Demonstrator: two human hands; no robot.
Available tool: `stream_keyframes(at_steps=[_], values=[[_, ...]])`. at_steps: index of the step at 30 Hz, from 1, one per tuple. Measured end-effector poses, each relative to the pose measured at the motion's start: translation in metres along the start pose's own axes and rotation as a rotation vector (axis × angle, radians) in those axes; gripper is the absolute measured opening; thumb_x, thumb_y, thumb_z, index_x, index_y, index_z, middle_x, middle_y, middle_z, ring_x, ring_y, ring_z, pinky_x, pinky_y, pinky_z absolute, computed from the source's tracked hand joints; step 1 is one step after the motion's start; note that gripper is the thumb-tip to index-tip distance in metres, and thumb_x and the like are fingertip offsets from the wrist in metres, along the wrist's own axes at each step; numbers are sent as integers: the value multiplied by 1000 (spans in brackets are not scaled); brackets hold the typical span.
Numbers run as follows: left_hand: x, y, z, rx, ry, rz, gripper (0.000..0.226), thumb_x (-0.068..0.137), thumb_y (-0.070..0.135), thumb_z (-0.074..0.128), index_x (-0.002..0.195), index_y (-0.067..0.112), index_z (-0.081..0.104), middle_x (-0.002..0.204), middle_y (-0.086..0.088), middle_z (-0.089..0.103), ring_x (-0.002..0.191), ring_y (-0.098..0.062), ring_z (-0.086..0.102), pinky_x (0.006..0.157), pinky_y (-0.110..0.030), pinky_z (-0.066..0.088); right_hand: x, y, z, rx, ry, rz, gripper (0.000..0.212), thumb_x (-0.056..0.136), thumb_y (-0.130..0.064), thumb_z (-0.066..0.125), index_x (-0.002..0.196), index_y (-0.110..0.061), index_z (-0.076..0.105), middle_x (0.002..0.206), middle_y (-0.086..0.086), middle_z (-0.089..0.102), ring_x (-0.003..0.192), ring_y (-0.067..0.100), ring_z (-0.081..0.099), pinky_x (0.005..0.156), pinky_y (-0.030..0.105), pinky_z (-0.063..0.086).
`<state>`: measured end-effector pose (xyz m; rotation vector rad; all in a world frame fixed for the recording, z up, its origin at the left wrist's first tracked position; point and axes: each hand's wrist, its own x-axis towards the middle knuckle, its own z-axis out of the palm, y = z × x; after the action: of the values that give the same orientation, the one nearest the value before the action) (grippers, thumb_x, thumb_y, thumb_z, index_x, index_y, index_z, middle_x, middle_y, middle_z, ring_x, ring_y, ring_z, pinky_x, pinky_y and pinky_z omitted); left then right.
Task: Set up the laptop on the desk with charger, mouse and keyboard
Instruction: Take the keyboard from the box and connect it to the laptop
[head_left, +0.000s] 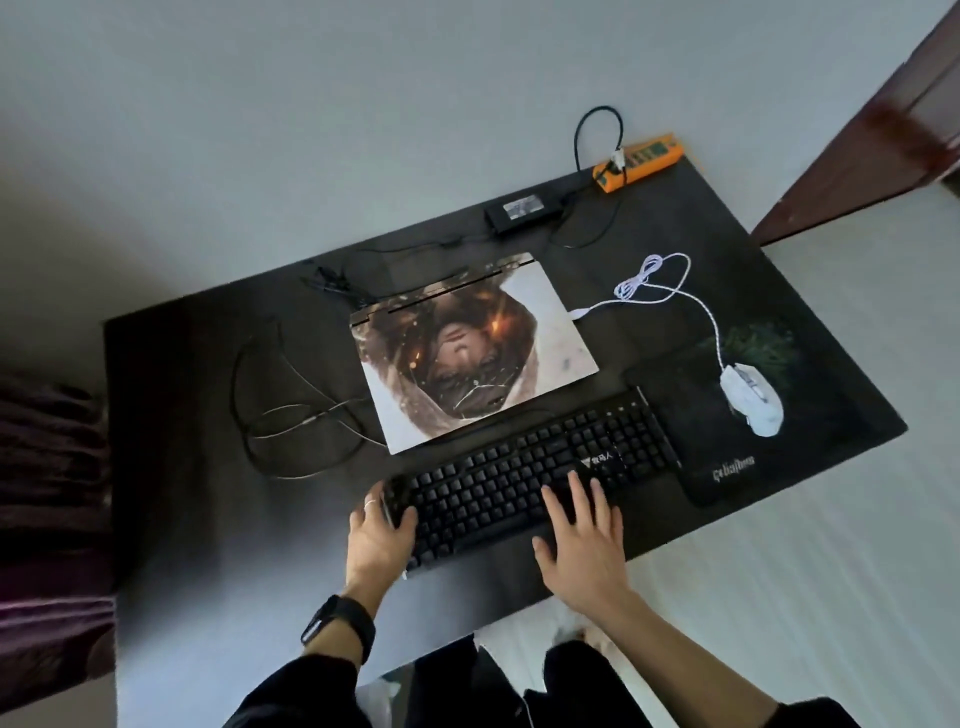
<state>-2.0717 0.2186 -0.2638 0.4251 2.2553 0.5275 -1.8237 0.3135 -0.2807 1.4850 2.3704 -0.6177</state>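
Head view, looking down on a dark desk (208, 519): a black keyboard (535, 478) lies slanted along the near edge, with its right end against a black mouse pad (727, 467). The left hand (382, 530) grips the keyboard's left end, fingers curled round the corner. A ring shows on one finger and a black band (340, 626) sits on the wrist. The right hand (582, 535) rests flat on the keys right of the middle, fingers straight and spread, holding nothing.

Just beyond the keyboard the laptop (472, 364) lies closed in the middle of the desk, its lid covered by a printed picture. A white mouse (753, 397) sits on the far part of the mouse pad, to the right of the laptop. Its white cable (649, 278) runs back in a bundled loop and ends at the laptop's right edge; whether it is plugged in cannot be told.

The charger brick (522, 210) lies at the far edge of the desk, behind the laptop, and its lead runs to an orange power strip (639, 161) at the far right corner. A thin lead goes from the brick toward the laptop's back; its end is too small to make out. A loose dark cable (270, 405) lies coiled on the desk left of the laptop.

Off the desk, dark cloth (52, 493) hangs at the left and a brown door (883, 156) stands at the upper right
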Motion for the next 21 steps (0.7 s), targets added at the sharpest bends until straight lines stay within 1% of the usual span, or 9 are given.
stream_keyframes(at_steps=[1, 3, 5, 7, 11, 14, 17, 21], values=[[-12, 3, 15, -32, -8, -43, 75, 91, 34, 64, 154, 27, 24, 141, -20, 42, 128, -39, 47, 109, -41, 36, -5, 17, 0, -7, -48, -13, 69, 93, -51, 45, 157, -36, 23, 169, 6, 7, 155, 36, 1, 118, 64, 16], [-29, 6, 39, -51, 2, -63, 83, 87, 34, 68, 154, 36, 20, 149, -20, 34, 134, -40, 41, 114, -42, 33, -8, 45, -2, -30, -109, -79, 71, 97, -49, 41, 158, -44, 5, 169, 0, -11, 154, 30, -16, 119, 66, 8], [-37, 6, 54, -35, 21, -63, 88, 84, 31, 72, 154, 41, 20, 157, -17, 23, 139, -41, 34, 117, -44, 28, -9, 63, -9, -60, -146, -157, 75, 98, -46, 42, 156, -46, -5, 167, -4, -21, 153, 25, -23, 119, 66, 4], [-40, 4, 58, -49, 16, -85, 92, 81, 27, 74, 153, 43, 19, 159, -13, 19, 141, -38, 32, 117, -45, 28, -8, 69, -14, -78, -185, -201, 76, 99, -45, 43, 156, -45, -7, 166, -5, -23, 152, 24, -24, 118, 66, 2], [-44, -2, 61, -43, -6, -81, 98, 77, 26, 76, 154, 42, 17, 158, -12, 19, 140, -34, 34, 117, -43, 29, -8, 78, -19, -104, -229, -224, 77, 99, -45, 42, 156, -44, -10, 165, -5, -27, 152, 24, -25, 120, 64, 1], [-45, -4, 64, 3, -25, -82, 100, 77, 28, 74, 155, 42, 12, 162, -15, 8, 145, -35, 28, 119, -39, 26, -8, 79, -23, -125, -266, -232, 79, 100, -43, 42, 156, -44, -14, 163, -5, -31, 151, 24, -28, 121, 63, 0], [-45, -4, 63, 23, -32, -69, 99, 80, 22, 74, 154, 43, 11, 164, -12, 1, 146, -34, 27, 118, -37, 27, -7, 79, -24, -140, -254, -239, 79, 100, -43, 43, 157, -42, -11, 165, -2, -28, 152, 27, -25, 122, 61, 3], [-42, -7, 65, 12, -23, -60, 97, 81, 18, 69, 153, 47, 10, 165, -9, -6, 144, -36, 30, 115, -40, 33, -5, 77, -18, -118, -232, -237, 78, 100, -44, 44, 157, -41, -9, 165, 0, -26, 152, 29, -25, 122, 59, 6]])
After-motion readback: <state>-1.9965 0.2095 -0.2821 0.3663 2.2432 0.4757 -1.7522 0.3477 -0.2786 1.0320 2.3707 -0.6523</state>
